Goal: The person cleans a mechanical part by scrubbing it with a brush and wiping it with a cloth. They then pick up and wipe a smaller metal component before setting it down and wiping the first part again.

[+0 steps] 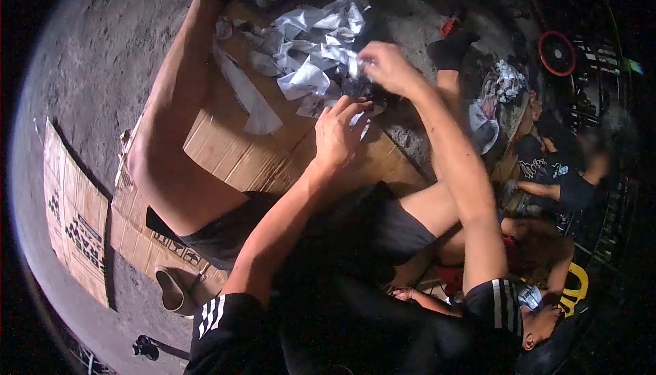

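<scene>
A loose heap of crumpled white scraps (311, 50), paper or thin sheet, lies on the cardboard and floor between my bent legs. My left hand (337, 132) is at the heap's near edge with its fingers curled together. Below its fingertips shows a small pale piece, partly hidden. My right hand (391, 67) is just beyond, at the heap's right side, its fingers bent inward and slightly blurred. Whatever it pinches is too small to make out. Dark material lies between the two hands. A long white strip (249, 98) rests left of the heap.
Flattened cardboard (229, 146) spreads under my legs, with another printed sheet (75, 218) at the left. A brown slipper (174, 292) lies near my left elbow. Another white pile (502, 85) is at the right, near other people sitting close by. A red ring (557, 53) stands behind.
</scene>
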A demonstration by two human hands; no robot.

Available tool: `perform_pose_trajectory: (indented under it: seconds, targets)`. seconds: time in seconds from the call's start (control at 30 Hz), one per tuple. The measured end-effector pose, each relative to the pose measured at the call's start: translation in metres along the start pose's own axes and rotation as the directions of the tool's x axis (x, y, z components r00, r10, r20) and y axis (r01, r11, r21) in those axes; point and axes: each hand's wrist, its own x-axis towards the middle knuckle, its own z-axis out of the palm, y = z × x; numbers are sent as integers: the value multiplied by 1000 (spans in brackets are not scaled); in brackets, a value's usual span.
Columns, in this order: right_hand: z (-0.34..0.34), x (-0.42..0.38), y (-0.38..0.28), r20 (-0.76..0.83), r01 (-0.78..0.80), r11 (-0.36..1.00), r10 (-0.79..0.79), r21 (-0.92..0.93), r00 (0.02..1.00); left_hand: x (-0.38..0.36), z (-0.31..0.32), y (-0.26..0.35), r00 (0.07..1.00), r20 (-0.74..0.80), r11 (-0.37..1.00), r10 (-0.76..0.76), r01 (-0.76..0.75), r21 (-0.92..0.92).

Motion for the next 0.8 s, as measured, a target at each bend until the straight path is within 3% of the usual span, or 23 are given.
perform_pose_trajectory:
  seconds: [0.03,0.1,0.17,0.2,0.23,0.3,0.4,0.43,0.53,0.57,0.63,0.73,0.77,0.8]
  targets:
    - [8,3,1,89,51,999,-50,-3,995,1,-1,-1,1000,18,1000,2,-2,-26]
    - [12,10,8,119,108,994,-106,-8,987,3,-3,-1,999,34,999,3,-2,-50]
    - [8,18,26,269,201,979,-205,42,941,1,-6,6,1000,20,1000,-1,0,27]
    - [-3,20,24,334,71,994,-95,82,938,1,-9,11,997,47,997,-57,54,51]
    - [-12,25,32,381,118,992,-93,-42,920,4,-8,12,998,43,997,-53,51,52]
    - [-19,30,34,436,106,994,-94,-3,895,2,-7,12,998,14,998,-55,55,30]
    - [2,22,13,311,181,969,-226,168,923,5,-8,7,1000,3,999,-25,25,25]
    - [7,20,21,291,163,972,-207,170,934,5,-8,9,1000,8,1000,-6,6,-6]
    - [-6,14,40,213,62,992,-36,-113,976,4,-7,6,998,49,999,-38,36,41]
    - [-14,9,47,232,-68,975,118,-212,965,5,-7,4,998,65,999,-22,20,38]
    - [-15,9,46,184,2,970,44,-241,982,6,-4,6,998,53,999,-29,28,31]
    - [-11,11,30,45,-203,969,211,-141,976,3,-2,7,999,15,999,-43,43,-1]
    - [-18,11,22,45,-205,969,213,-138,976,3,-4,7,999,18,999,-44,44,1]
    - [-24,11,20,126,-302,939,323,-163,938,4,-7,6,999,34,999,-27,26,25]
